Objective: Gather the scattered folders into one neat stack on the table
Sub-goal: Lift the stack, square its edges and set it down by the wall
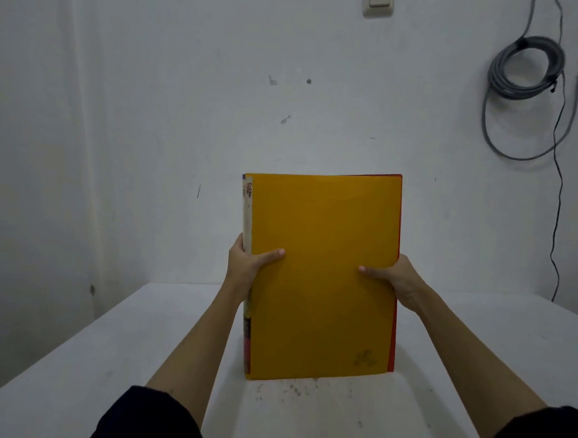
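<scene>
Folders stood on edge between both hands, being squared up on the table.

The folders (321, 275) stand upright as one bundle, bottom edge resting on the white table (69, 357), a yellow cover facing the camera and a red one showing as a strip along the right and top edges. The left hand (249, 260) clamps the spine side, thumb across the yellow cover; the right hand (392, 276) clamps the open side the same way. No loose folder lies elsewhere on the visible tabletop, so gathering looks done and this seems to be the aligning step. The red edge sticks out slightly, so the next move likely calls for evening the edges, then laying the bundle flat. Behind, a coiled cable (527, 67) hangs on the wall.
</scene>
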